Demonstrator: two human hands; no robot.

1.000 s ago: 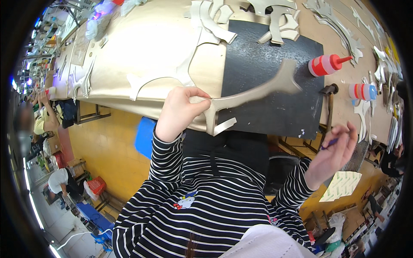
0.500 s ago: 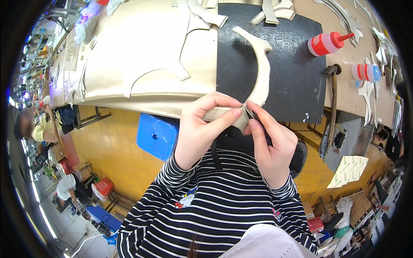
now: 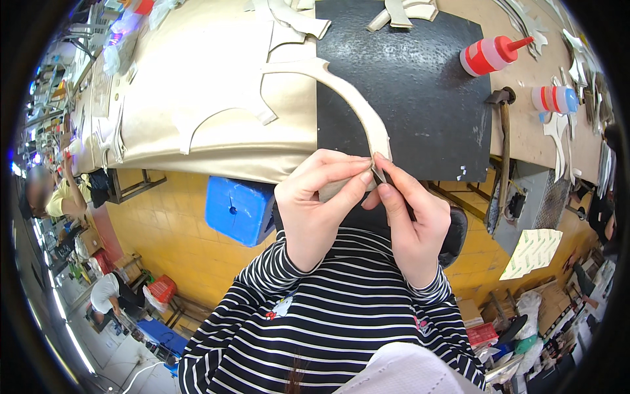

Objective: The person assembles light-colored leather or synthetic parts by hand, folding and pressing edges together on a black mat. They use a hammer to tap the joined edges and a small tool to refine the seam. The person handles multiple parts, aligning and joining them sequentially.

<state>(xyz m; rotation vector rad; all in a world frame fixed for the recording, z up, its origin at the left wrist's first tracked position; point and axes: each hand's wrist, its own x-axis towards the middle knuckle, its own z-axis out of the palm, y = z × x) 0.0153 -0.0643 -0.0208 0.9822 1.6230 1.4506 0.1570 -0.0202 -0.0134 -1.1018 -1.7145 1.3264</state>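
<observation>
Close to the table's front edge, my left hand [image 3: 314, 205] pinches one end of a curved cream material piece [image 3: 357, 98] between thumb and fingers. Its long strip arcs away over the black mat [image 3: 430, 111] and onto the pale sheet. My right hand [image 3: 415, 213] is closed beside it, fingertips meeting the left ones at the piece's edge. A thin dark metal tool [image 3: 378, 173] shows between the right thumb and forefinger; most of it is hidden, and its exact kind cannot be made out.
A red-and-clear squeeze bottle [image 3: 489, 56], a hammer [image 3: 504, 125] and a blue-capped bottle [image 3: 555, 99] are at the right. Cut cream pieces [image 3: 295, 21] lie at the back. Below the table's edge stands a blue stool [image 3: 235, 210]. Other people are off to the left.
The cream piece has swung leftward, its far end moving from the black mat onto the pale sheet. Both hands stay pinched together at nearly the same spot.
</observation>
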